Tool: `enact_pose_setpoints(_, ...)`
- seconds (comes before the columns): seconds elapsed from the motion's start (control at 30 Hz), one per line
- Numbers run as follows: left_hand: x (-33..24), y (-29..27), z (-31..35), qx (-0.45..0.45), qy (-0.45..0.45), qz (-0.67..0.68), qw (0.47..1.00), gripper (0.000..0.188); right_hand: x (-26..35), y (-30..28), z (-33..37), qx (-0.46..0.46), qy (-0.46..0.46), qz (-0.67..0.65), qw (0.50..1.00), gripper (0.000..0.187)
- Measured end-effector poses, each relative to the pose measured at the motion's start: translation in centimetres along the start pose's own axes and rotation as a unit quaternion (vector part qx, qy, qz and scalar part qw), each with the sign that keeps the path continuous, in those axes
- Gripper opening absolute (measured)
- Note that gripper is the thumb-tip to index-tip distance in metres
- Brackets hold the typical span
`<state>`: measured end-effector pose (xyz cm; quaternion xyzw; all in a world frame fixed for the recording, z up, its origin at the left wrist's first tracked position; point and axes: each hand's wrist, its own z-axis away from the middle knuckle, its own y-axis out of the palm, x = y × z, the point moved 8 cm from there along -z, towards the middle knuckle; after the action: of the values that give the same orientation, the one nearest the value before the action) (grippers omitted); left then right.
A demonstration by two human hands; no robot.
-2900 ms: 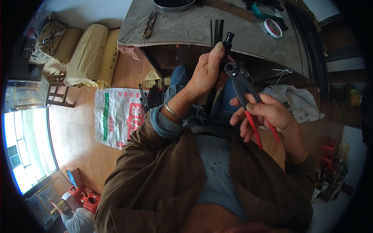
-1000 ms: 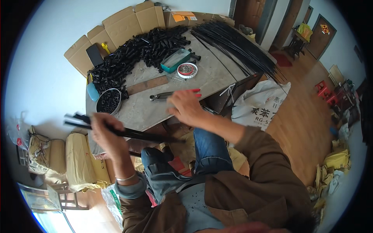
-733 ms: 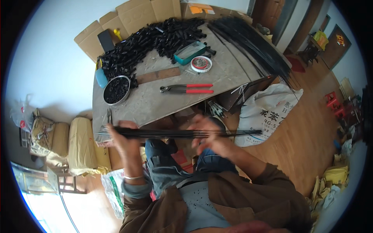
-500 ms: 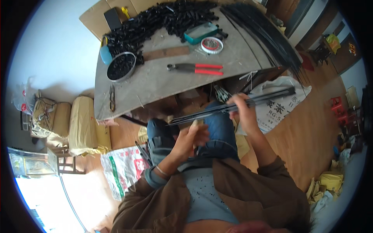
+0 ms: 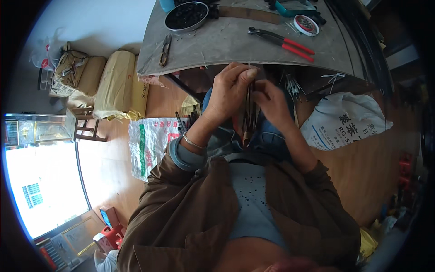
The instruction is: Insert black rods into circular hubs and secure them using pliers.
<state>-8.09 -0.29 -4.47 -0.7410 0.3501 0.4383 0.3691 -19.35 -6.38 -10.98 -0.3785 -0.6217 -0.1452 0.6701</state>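
Note:
A bundle of thin black strips (image 5: 248, 119) stands roughly upright over my lap, its lower end close to my body. My left hand (image 5: 230, 88) is closed around its upper end, thumb on top, just below the table's front edge. From the other side my right hand (image 5: 273, 103) presses curled fingers against the strips, a little lower; some fingertips are hidden behind them. Beyond my hands, on the grey table (image 5: 222, 43), lie red-handled pliers (image 5: 282, 43) and a small dark snipping tool (image 5: 165, 51).
On the table are a round pan of black parts (image 5: 186, 17), a brown flat bar (image 5: 249, 14), a round tin of small metal pieces (image 5: 306, 25) and a teal tray (image 5: 290, 10). White sacks (image 5: 344, 120) lie at the right; wrapped rolls (image 5: 115, 86) and a wooden stool (image 5: 86, 122) stand left.
The bundle has swung from lying crosswise to upright. My left hand has gone up to its top and closed on it; my right hand has come inward. The view has tilted down toward my body.

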Motion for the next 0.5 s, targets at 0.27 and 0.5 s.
enact_pose_setpoints(0.27,-0.7,-0.8,-0.5,-0.144,0.054,-0.078,0.985,0.030,0.8,-0.6,-2.1,-0.028,0.009,-0.202,0.979,0.015)
enact_pose_setpoints(0.5,0.4,2.6,-1.5,0.257,-0.123,0.439,0.852,0.043,4.1,-0.8,-2.2,0.204,-0.006,-0.313,0.928,0.018)
